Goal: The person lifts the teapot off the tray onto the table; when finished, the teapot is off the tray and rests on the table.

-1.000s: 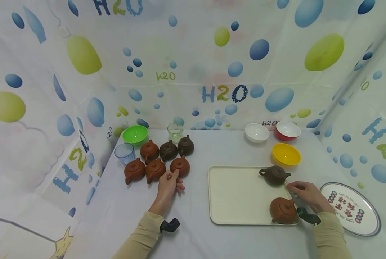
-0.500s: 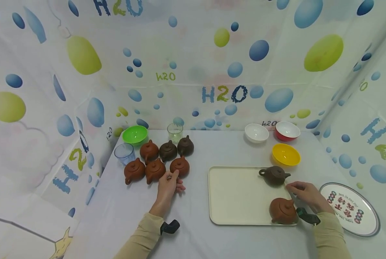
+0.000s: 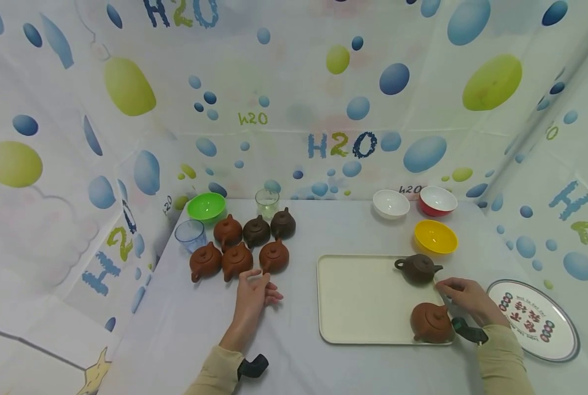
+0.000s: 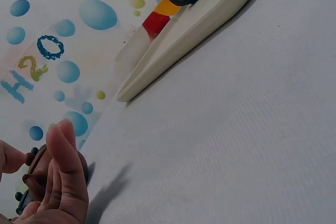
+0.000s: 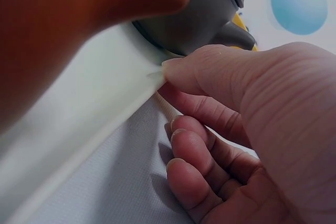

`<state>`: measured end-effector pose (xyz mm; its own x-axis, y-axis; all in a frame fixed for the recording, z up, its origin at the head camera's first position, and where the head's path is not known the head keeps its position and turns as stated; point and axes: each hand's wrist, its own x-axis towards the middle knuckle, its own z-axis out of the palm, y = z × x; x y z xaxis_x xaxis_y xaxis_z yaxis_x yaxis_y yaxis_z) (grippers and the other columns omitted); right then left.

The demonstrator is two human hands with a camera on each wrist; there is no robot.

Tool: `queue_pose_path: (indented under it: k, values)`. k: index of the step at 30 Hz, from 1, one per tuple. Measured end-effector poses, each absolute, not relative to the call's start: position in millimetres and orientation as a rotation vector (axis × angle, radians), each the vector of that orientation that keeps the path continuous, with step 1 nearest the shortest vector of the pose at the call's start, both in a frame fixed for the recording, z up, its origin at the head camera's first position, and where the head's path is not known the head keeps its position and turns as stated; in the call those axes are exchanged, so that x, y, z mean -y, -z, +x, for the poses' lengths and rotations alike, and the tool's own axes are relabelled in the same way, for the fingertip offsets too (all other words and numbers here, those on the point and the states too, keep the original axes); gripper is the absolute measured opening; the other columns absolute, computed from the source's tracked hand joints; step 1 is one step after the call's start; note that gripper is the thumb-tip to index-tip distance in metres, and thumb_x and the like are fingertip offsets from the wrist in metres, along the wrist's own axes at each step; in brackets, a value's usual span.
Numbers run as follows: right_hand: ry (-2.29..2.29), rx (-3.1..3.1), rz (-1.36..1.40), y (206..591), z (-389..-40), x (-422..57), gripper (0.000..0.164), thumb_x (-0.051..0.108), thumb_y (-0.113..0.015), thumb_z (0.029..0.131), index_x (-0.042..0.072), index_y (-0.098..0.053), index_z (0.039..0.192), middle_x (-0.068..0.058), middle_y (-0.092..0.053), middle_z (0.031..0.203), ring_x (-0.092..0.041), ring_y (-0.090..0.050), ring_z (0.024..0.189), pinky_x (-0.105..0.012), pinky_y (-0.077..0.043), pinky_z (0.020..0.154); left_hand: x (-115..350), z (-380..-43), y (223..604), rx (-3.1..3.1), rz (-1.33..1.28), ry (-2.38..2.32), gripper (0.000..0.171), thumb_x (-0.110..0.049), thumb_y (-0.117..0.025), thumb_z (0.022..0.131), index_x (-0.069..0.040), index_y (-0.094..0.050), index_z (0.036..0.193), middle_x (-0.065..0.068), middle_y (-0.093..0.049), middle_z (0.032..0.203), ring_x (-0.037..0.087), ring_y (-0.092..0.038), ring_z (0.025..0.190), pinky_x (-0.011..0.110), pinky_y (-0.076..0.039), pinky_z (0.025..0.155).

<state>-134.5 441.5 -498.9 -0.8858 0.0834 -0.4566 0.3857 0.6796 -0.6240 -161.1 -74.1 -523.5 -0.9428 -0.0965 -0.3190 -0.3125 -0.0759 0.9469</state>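
Note:
My left hand [image 3: 253,296] is just in front of a reddish-brown teapot [image 3: 274,255], thumb and fingers spread apart and holding nothing. Beside that pot stand two more reddish-brown teapots [image 3: 237,260] in the same row. Over at the right, my right hand [image 3: 467,299] pinches the right rim of a cream tray [image 3: 358,299]; the right wrist view shows the thumb [image 5: 184,72] on top of the rim and the forefinger below. On the tray sit a dark brown teapot [image 3: 419,269], behind the right hand, and a reddish-brown teapot [image 3: 431,322] in the near right corner.
Behind the front row are a reddish-brown teapot [image 3: 227,231] and two dark teapots [image 3: 256,231]. A blue glass [image 3: 190,236], green bowl [image 3: 207,207] and clear glass [image 3: 267,204] stand at the back left. White [image 3: 391,204], red [image 3: 437,201] and yellow [image 3: 435,237] bowls are behind the tray.
My left hand has let go of the front right teapot's handle and drawn back slightly toward me, its fingers spreading. The right hand, tray and teapots have stayed in place.

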Motion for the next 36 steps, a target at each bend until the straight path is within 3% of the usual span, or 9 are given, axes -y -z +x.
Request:
queue_pose_path:
  k: [6,13,21,24,28,31,36]
  values:
    - [1.055,-2.503,0.365,499,-134,-441,0.060,0.045,-0.057,0.110,-0.006,-0.058,0.143,-0.032,-0.060,0.136,-0.038,-0.058,0.117,-0.053,-0.054,0.099,74,-152,525,-2.087,-0.463,-2.115,0.039,-0.023,-0.054,0.113,-0.003,-0.035,0.140,0.010,-0.073,0.091,0.014,-0.075,0.068,0.023,-0.061,0.064]
    - [1.044,-2.504,0.369,503,-136,-444,0.060,0.046,-0.056,0.111,-0.005,-0.059,0.143,-0.030,-0.062,0.134,-0.036,-0.058,0.115,-0.046,-0.054,0.096,49,-124,528,-2.084,-0.353,-2.059,0.027,-0.016,-0.055,0.111,0.000,-0.040,0.127,0.017,-0.076,0.091,0.014,-0.075,0.067,0.024,-0.062,0.062]
    - [1.046,-2.493,0.389,504,-138,-445,0.061,0.046,-0.057,0.110,-0.005,-0.058,0.143,-0.029,-0.062,0.134,-0.036,-0.058,0.115,-0.046,-0.054,0.096,19,-113,523,-1.995,-0.088,-2.093,0.010,-0.006,-0.056,0.106,-0.004,-0.047,0.110,0.024,-0.075,0.091,0.014,-0.074,0.063,0.028,-0.063,0.062]
    - [1.046,-2.487,0.404,504,-138,-444,0.062,0.048,-0.057,0.110,-0.004,-0.058,0.144,-0.030,-0.061,0.136,-0.038,-0.057,0.116,-0.050,-0.054,0.098,0,-104,524,-1.897,0.033,-2.102,0.009,-0.004,-0.056,0.105,-0.002,-0.049,0.109,0.022,-0.074,0.091,0.013,-0.073,0.062,0.029,-0.064,0.063]
    - [1.043,-2.483,0.406,504,-137,-443,0.064,0.048,-0.057,0.110,-0.005,-0.057,0.145,-0.032,-0.059,0.138,-0.041,-0.057,0.118,-0.059,-0.053,0.102,-31,-87,525,-1.756,0.210,-2.069,0.010,-0.005,-0.057,0.104,0.002,-0.051,0.109,0.031,-0.073,0.093,0.012,-0.074,0.063,0.028,-0.063,0.062]
    - [1.043,-2.478,0.411,503,-136,-443,0.065,0.050,-0.057,0.109,-0.005,-0.057,0.145,-0.032,-0.059,0.138,-0.041,-0.057,0.118,-0.058,-0.053,0.101,-57,-73,525,-1.644,0.339,-1.996,0.014,-0.007,-0.058,0.104,0.001,-0.052,0.113,0.035,-0.074,0.095,0.011,-0.076,0.063,0.026,-0.063,0.062]
    - [1.025,-2.496,0.405,502,-134,-444,0.065,0.050,-0.056,0.110,-0.004,-0.057,0.145,-0.033,-0.058,0.141,-0.041,-0.056,0.120,-0.057,-0.052,0.101,-98,-56,526,-1.553,0.436,-1.865,0.025,-0.011,-0.061,0.103,-0.007,-0.053,0.126,0.026,-0.079,0.095,0.012,-0.079,0.065,0.019,-0.061,0.071]
